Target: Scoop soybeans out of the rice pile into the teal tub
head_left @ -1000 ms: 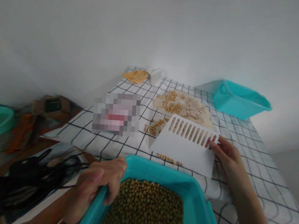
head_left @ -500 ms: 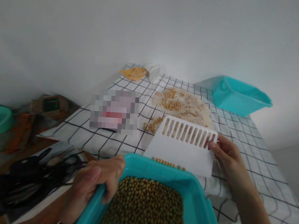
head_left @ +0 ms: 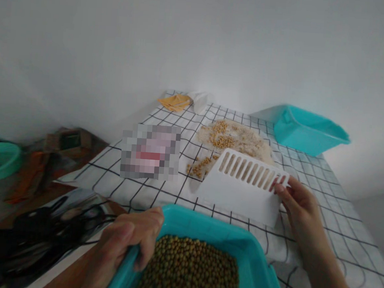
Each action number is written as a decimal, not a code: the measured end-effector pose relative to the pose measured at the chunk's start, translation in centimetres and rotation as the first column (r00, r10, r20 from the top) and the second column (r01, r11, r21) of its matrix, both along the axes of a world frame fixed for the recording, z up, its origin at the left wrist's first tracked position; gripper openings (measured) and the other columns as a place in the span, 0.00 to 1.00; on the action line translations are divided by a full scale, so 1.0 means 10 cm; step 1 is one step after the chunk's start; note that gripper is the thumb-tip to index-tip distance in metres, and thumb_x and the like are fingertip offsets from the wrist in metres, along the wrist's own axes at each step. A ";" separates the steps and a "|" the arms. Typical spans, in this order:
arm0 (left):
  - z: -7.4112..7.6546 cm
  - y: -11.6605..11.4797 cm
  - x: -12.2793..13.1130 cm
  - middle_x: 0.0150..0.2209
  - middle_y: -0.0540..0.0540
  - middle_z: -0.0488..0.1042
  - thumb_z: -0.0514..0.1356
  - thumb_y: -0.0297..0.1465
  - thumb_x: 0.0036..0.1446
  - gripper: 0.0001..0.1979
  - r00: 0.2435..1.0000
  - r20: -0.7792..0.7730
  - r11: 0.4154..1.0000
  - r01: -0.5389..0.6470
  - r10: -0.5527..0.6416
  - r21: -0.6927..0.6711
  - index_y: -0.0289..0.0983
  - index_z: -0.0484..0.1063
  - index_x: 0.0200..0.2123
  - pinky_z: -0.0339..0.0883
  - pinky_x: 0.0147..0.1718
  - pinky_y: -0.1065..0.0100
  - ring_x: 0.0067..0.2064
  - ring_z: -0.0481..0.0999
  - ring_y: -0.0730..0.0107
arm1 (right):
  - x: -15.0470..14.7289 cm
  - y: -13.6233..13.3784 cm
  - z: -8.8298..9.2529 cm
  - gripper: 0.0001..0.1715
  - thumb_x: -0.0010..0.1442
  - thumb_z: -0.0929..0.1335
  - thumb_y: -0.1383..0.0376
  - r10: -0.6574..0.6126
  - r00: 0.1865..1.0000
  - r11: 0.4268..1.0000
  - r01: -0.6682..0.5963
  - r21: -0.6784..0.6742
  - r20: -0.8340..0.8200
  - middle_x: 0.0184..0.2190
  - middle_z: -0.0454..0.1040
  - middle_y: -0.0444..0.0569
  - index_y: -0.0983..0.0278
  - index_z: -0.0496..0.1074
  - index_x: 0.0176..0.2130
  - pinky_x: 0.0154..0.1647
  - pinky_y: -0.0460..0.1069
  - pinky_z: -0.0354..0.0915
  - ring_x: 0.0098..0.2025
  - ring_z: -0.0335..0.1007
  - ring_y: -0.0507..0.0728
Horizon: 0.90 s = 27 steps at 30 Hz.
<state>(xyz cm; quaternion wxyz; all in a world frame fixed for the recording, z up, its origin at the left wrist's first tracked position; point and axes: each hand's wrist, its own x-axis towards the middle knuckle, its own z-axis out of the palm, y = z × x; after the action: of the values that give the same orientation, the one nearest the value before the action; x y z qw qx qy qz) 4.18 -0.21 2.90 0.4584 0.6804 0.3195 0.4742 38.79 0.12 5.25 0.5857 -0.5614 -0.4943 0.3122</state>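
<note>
Nearest us, at the table's near edge, stood the turquoise tub (head_left: 206, 222), with a broad layer of brownish beans (head_left: 190, 269) inside. Our left hand (head_left: 133, 234) had its fingers clamped over the tub's left rim, close to the far-left corner. Whether the tub rested on anything, we could not tell.

Just beyond it, our right hand (head_left: 301, 206) pinched the right end of a white slotted scraper (head_left: 237, 193) between its fingers, slots toward the far edge. We judged the gathering well along but unfinished: loose beans (head_left: 201, 166) remained just left of the scraper, and more beans (head_left: 221, 141) lay in the pale grain pile (head_left: 251, 143) behind it.

For moving, checked cloth showed along the right edge of the table (head_left: 335, 211), and a strip of it ran between the tub and the scraper. Toward the left edge, a pixelated item (head_left: 152, 152) limited side room. Farther off, a second turquoise tub (head_left: 307, 136) bounded the far-right corner, and a yellow cloth (head_left: 175, 102) lay near the far-left one.
</note>
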 end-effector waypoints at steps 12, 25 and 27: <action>0.10 0.03 0.01 0.13 0.49 0.64 0.41 0.45 0.77 0.35 0.996 0.061 0.997 0.071 -0.072 0.017 0.40 0.63 0.17 0.68 0.35 0.56 0.20 0.65 0.63 | 0.06 -0.02 -0.09 0.11 0.65 0.76 0.54 -0.199 0.976 0.977 0.191 0.093 0.091 0.36 0.84 0.49 0.58 0.81 0.41 0.36 0.50 0.71 0.37 0.80 0.59; 0.01 -0.01 0.09 0.11 0.53 0.60 0.42 0.44 0.78 0.36 0.985 0.166 0.992 -0.060 0.041 0.112 0.38 0.57 0.15 0.66 0.29 0.61 0.16 0.61 0.69 | 0.10 -0.06 -0.09 0.15 0.64 0.76 0.52 -0.378 0.926 0.913 0.374 0.161 -0.003 0.41 0.80 0.48 0.60 0.77 0.38 0.38 0.49 0.64 0.41 0.74 0.57; -0.02 -0.01 0.08 0.10 0.52 0.61 0.39 0.45 0.77 0.37 0.994 0.079 0.990 -0.090 0.082 0.108 0.38 0.55 0.14 0.67 0.27 0.61 0.16 0.64 0.67 | 0.10 -0.06 -0.10 0.15 0.65 0.76 0.52 -0.379 0.925 0.918 0.369 0.148 0.041 0.42 0.80 0.49 0.60 0.77 0.38 0.36 0.49 0.63 0.40 0.74 0.58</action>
<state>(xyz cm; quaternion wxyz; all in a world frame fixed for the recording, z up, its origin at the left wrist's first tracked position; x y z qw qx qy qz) 4.99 -0.34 2.67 0.4107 0.6723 0.3043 0.5355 39.83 -0.48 4.29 0.6543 -0.6144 -0.4180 0.1403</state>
